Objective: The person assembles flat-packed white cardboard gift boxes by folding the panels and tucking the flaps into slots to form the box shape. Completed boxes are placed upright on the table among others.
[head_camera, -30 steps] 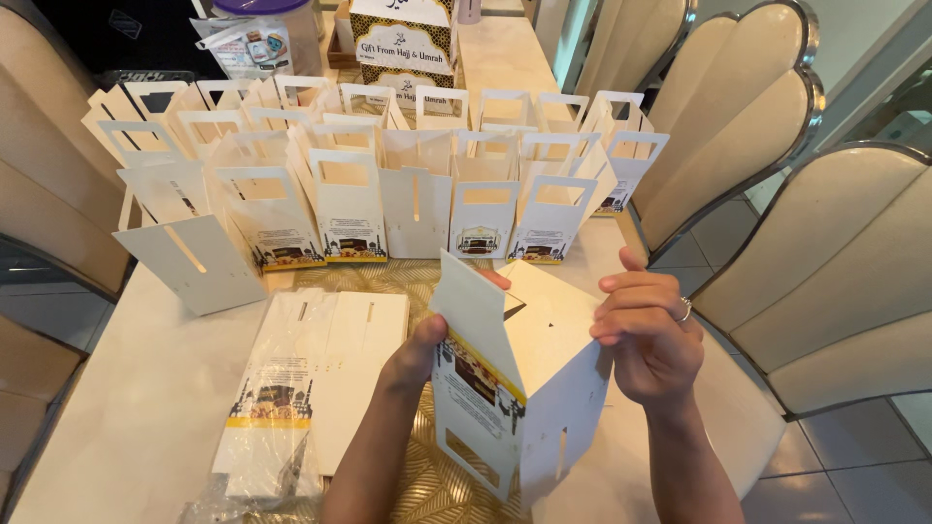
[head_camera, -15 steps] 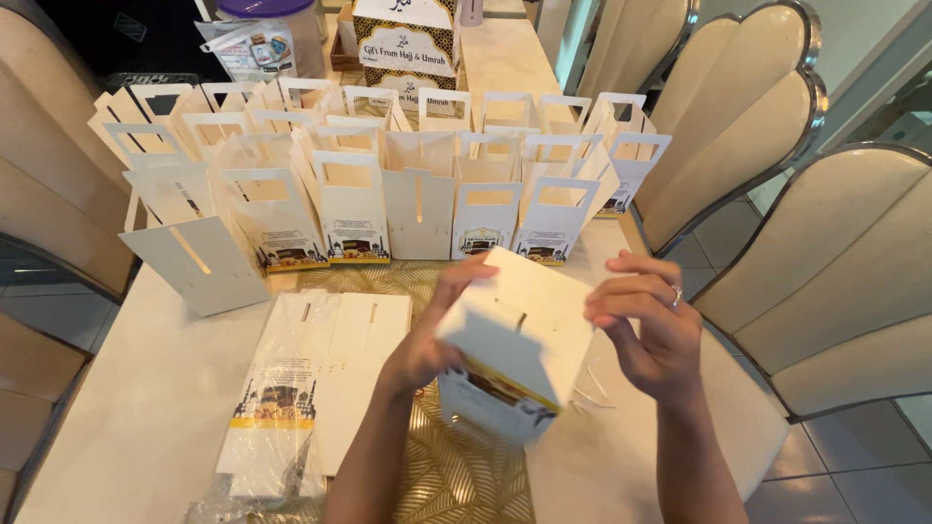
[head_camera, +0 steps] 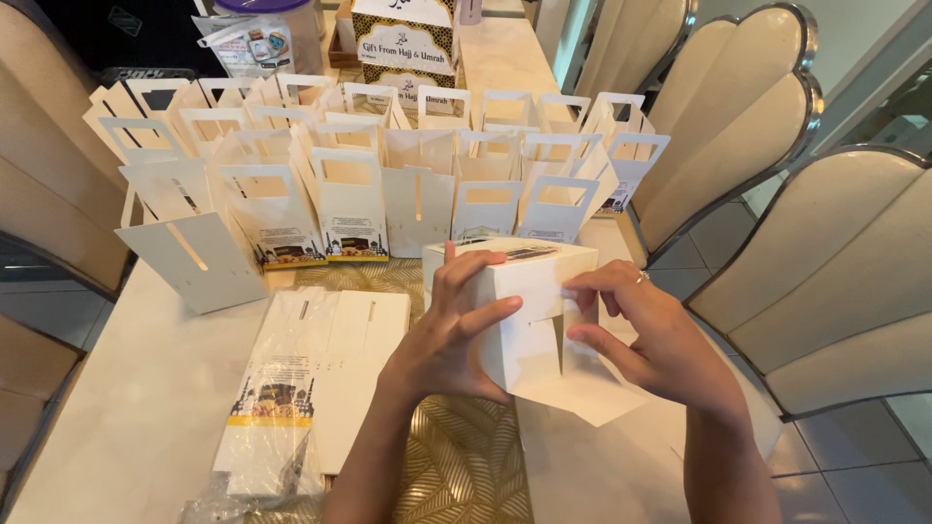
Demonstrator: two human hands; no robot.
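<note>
Both of your hands were on one white cardboard box (head_camera: 529, 320), which sat just below the middle of the view, above the near part of the tabletop (head_camera: 146, 408). Your left hand (head_camera: 449, 335) was wrapped against the box's 9 o'clock side, thumb raised along its upper edge and fingers spread over the facing panel, so it was closed on the box. Your right hand (head_camera: 652, 335) came in from 3 o'clock; its fingertips (head_camera: 575, 287) pinched at the slit in the box's facing panel, with a ring showing on one finger. A loose white flap (head_camera: 582, 393) of the box jutted out toward 5 o'clock beneath that hand. At 12 o'clock from the box stood several rows of folded white carrier boxes (head_camera: 349, 194) with cut-out handles, some with a printed band of gold and black along the bottom; the nearest of them stood just behind the box in your hands. At 9 o'clock from the box lay a stack of flat unfolded box blanks (head_camera: 311, 369) with the same printed band, resting partly in clear plastic wrap. A gold patterned placemat (head_camera: 456, 475) lay under your forearms at 6 o'clock. Cream padded chairs (head_camera: 835, 281) with silver rims stood at 3 o'clock, beside the tabletop's edge. A larger printed box (head_camera: 406, 39) stood at the far end, at 12 o'clock.
</note>
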